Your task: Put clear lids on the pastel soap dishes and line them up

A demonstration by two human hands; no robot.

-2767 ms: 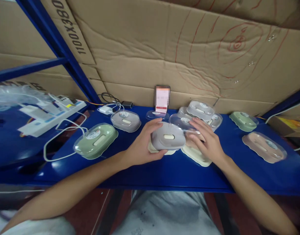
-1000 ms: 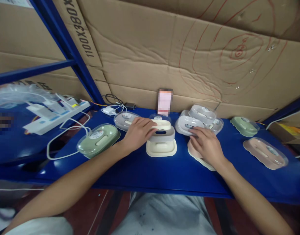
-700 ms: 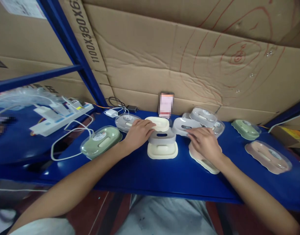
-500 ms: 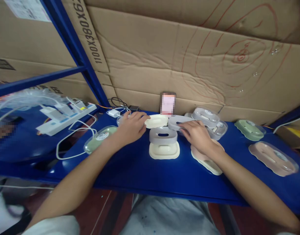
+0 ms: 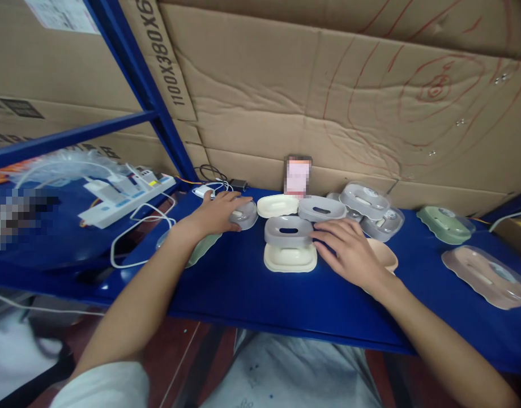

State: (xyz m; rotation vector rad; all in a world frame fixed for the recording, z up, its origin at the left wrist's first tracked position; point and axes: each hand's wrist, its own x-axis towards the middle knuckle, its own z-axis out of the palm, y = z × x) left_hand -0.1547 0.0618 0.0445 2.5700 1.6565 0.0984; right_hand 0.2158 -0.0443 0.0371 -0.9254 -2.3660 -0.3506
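My left hand [image 5: 218,214] reaches over a small soap box [image 5: 244,215] with a clear lid, its fingers spread and the thumb on the near side. Whether it grips the box I cannot tell. A green soap box [image 5: 203,249] is partly hidden under my left forearm. My right hand [image 5: 347,249] has its fingers stretched out, the tips at the right end of a grey slotted tray [image 5: 288,232]. That tray rests tilted on a cream soap dish base [image 5: 290,259]. Behind it lie another cream base [image 5: 277,207] and another grey slotted tray [image 5: 322,209].
Lidded grey soap boxes [image 5: 364,201] are stacked at the back right. A peach dish [image 5: 383,255] sits partly under my right wrist. Further right are a green box [image 5: 445,224] and a pink box [image 5: 485,277]. A power strip [image 5: 127,201] with white cables occupies the left.
My left hand has moved left, off the back cream base and over the lidded box. My right hand has left the back grey tray and come nearer, to the front one.
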